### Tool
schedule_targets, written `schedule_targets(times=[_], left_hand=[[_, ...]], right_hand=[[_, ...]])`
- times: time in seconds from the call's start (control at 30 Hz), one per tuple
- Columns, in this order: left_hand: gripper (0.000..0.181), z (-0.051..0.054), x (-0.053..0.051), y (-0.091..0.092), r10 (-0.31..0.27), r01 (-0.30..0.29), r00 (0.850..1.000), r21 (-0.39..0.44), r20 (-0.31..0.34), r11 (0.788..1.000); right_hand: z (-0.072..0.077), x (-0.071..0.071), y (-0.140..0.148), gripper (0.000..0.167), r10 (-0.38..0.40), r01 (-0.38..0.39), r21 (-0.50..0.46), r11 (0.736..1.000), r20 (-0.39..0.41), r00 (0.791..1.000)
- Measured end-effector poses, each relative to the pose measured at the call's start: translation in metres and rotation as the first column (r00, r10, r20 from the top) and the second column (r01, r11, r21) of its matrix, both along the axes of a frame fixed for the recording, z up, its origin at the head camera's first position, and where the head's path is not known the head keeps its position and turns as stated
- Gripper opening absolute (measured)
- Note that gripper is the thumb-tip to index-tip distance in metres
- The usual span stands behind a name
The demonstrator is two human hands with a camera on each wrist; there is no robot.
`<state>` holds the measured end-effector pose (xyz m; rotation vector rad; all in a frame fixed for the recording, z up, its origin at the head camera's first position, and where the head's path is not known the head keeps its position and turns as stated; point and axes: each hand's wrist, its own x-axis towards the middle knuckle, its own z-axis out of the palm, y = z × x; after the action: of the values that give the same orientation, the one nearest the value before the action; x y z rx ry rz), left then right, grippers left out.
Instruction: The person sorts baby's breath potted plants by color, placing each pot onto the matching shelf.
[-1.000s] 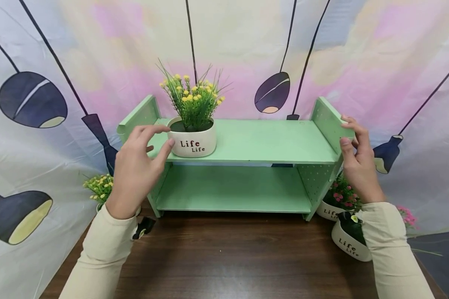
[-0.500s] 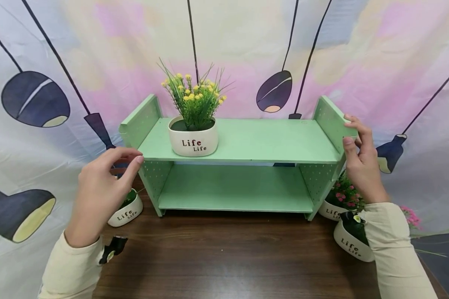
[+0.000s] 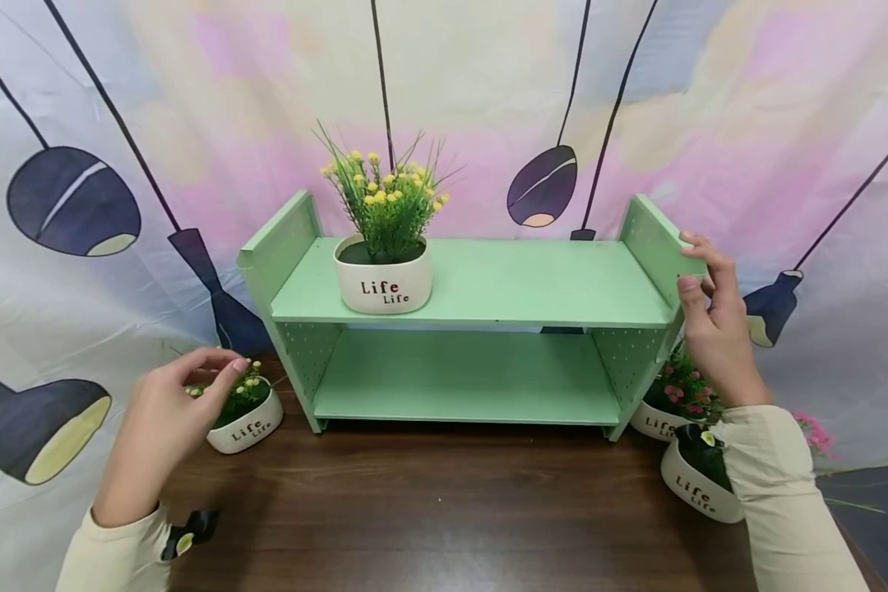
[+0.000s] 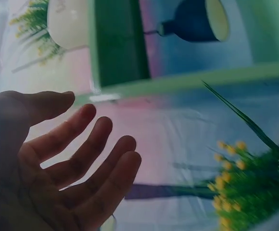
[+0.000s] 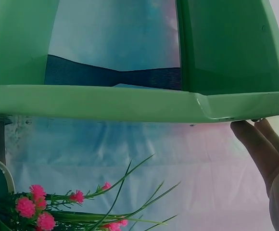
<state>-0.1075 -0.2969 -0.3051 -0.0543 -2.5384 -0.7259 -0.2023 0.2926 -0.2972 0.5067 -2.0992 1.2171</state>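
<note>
The left grip (image 3: 164, 415) is slack and holds nothing; the left wrist view shows its fingers loosely bent. Just beyond it on the desk (image 3: 444, 510) stands the left pot (image 3: 247, 432), white and lettered, its yellow flowers (image 4: 231, 192) clear of the fingertips. The right grip (image 3: 721, 329) clasps nothing either: its fingertips touch the outer edge of the green shelf (image 3: 533, 284), which stands between the two grips.

The left pot looks smooth and hard, so I judge it fairly light, somewhat slippery and perhaps breakable if knocked. The sound hold is across the oval wall just under the rim; the thin stems look soft and might bend or pull loose. The shelf seems stiff, best steadied by its side panels. On its upper board, inward of the left grip and farther off, sits the upper pot (image 3: 385, 286). Below the right grip are the rear pot (image 3: 654, 421) and the front pot (image 3: 696, 489).
</note>
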Motion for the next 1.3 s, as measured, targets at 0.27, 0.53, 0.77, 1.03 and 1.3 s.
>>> schedule_targets(times=[0.27,0.53,0.77,1.03,1.3], left_hand=[[0.038,-0.038,-0.007,-0.04,-0.011,0.023,0.979,-0.057,0.203,0.998],[0.028,-0.079,-0.021,-0.066,0.018,0.005,0.968,-0.09,0.249,0.996],[0.023,-0.108,-0.025,-0.071,0.169,-0.145,0.974,-0.158,0.15,0.977],[0.027,-0.127,-0.026,-0.075,0.225,-0.2,0.959,-0.149,0.171,0.968],[0.024,-0.142,-0.028,-0.078,0.176,-0.157,0.977,-0.153,0.123,0.976]], right_hand=[[-0.001,-0.001,0.001,0.041,-0.008,0.008,0.008,1.0,-0.016,1.0],[-0.001,-0.004,0.003,0.042,-0.004,0.005,0.011,1.0,-0.068,0.998],[0.005,-0.005,0.004,0.04,0.004,-0.005,-0.023,1.0,-0.051,0.999],[0.016,-0.01,0.001,0.035,-0.021,0.022,0.008,1.0,-0.051,0.998],[0.017,-0.013,0.002,0.036,0.047,-0.043,0.062,0.997,-0.07,0.996]])
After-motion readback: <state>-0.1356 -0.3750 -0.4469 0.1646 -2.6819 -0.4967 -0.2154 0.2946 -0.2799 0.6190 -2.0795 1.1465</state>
